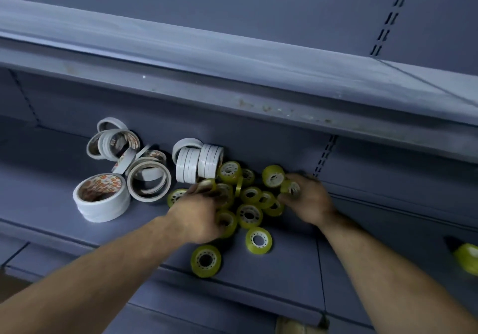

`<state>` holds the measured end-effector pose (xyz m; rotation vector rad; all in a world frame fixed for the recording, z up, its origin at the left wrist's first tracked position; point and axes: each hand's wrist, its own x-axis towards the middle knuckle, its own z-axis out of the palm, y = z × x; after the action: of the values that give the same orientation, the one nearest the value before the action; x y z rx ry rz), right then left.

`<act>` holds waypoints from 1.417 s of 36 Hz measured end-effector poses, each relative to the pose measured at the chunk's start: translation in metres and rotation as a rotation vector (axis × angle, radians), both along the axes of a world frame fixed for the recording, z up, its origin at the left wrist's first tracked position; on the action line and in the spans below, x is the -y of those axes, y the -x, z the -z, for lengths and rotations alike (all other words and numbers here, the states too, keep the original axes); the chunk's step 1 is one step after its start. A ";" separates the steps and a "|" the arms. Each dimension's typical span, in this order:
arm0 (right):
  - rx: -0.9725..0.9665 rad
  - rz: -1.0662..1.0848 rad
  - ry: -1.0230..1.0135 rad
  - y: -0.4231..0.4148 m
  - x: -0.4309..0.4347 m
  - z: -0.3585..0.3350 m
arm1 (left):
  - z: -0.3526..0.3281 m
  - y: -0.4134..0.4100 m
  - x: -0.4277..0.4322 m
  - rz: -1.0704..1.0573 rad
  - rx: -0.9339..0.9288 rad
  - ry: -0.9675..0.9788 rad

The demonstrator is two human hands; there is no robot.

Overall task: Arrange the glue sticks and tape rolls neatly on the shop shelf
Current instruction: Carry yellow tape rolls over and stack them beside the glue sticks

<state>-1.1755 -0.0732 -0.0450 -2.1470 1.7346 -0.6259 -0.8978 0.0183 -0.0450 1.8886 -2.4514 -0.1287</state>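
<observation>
A yellow roll (291,187) is pinched in the right hand (309,199). Yellow rolls (249,214) in the pile are grasped by the curled left hand (196,214).

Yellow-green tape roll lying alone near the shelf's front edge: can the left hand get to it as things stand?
Probably yes. The yellow-green tape roll lies flat and apart from the pile, nothing on top of it, just below the left hand. That hand is busy in the pile of small yellow-green rolls and would need to draw back first.
</observation>
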 end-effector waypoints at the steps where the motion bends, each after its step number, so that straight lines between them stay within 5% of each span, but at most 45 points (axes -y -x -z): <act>1: 0.103 0.044 -0.024 0.001 -0.002 0.001 | -0.001 0.001 0.000 0.013 -0.012 0.012; 5: 0.407 0.137 -0.122 0.009 -0.010 0.001 | -0.001 0.000 0.003 0.062 -0.026 0.082; 15: 0.350 0.123 -0.169 0.019 -0.021 0.003 | 0.007 0.007 0.013 0.148 -0.185 0.253; 23: 0.343 0.105 -0.195 0.019 -0.025 0.003 | -0.005 0.012 0.008 0.073 0.027 0.131; 39: 0.303 0.096 -0.188 0.010 -0.033 -0.005 | -0.012 0.017 0.000 0.017 -0.059 -0.044; 43: 0.398 0.097 -0.197 0.011 -0.031 -0.006 | -0.022 0.016 0.001 -0.045 -0.309 -0.120; 51: 0.508 0.082 -0.216 0.011 -0.030 -0.011 | -0.040 0.018 0.000 -0.148 -1.227 -0.437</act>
<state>-1.1864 -0.0429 -0.0336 -1.6016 1.5295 -0.8706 -0.9157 0.0186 -0.0054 1.3452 -1.4629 -1.4003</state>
